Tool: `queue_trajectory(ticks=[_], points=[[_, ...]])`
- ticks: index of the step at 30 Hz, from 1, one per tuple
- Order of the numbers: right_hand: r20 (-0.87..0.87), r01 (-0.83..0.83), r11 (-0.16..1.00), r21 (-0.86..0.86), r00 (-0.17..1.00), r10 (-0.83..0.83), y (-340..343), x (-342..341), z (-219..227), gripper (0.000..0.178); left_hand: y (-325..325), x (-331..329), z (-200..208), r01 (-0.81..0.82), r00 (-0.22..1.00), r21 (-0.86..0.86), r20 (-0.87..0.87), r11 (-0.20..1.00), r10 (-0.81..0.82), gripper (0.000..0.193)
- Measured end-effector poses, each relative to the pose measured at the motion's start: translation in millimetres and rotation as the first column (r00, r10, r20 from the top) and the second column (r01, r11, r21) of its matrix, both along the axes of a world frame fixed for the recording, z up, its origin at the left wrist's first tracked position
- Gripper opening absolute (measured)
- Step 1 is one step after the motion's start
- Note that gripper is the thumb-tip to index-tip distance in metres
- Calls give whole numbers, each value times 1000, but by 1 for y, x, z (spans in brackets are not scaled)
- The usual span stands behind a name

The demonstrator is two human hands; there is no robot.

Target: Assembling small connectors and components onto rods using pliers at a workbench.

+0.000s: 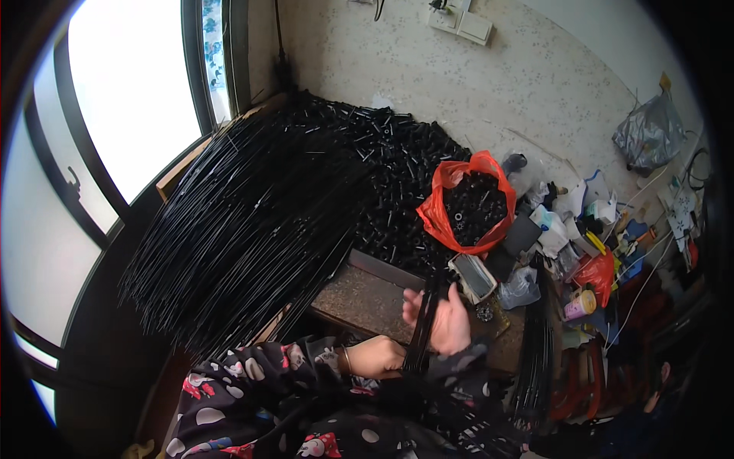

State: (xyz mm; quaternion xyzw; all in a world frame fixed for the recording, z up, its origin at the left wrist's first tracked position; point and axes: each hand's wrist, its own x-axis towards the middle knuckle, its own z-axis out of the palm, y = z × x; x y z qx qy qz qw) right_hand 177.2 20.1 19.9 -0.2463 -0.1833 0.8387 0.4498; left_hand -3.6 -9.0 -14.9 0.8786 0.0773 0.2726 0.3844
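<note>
My left hand is closed round the lower part of a narrow bundle of thin black rods, close to my body. My right hand is palm up beside the bundle, thumb apart and fingers loosely bent. The rods pass across its fingers, which do not close on them. Beyond the hands is the brown speckled worktop. A big fanned heap of long black rods lies to the left. Behind it is a pile of short black tubular parts.
A red plastic bag full of small black parts stands right of the pile. Near it are a grey-screened device, a clear plastic bag and a paper cup. More black rods stand at my right. A window is at left.
</note>
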Motion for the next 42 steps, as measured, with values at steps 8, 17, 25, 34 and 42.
queue_trajectory(ticks=[8, 17, 25, 34, 42], points=[[358, 284, 871, 400, 827, -434, 34, 1, 13, 80, 30, -3, -55, -448, 894, 200, 68, 872, 444, 38], [499, 290, 848, 443, 706, -502, -29, 4, -15, 76, 48, 0, -28, 50, 948, 616, -277, 786, 156, 72], [137, 80, 982, 171, 985, -104, 50, -1, -65, 53, 54, 10, -48, 139, 986, 691, -32, 709, -163, 24], [503, 277, 961, -1, 831, -239, 29, -4, -78, 50, 56, 9, -45, 194, 980, 535, -78, 822, -181, 29], [476, 374, 671, 640, 493, -728, 38, -19, -19, 43, 53, 6, -40, 125, 992, 509, -46, 851, -118, 32]])
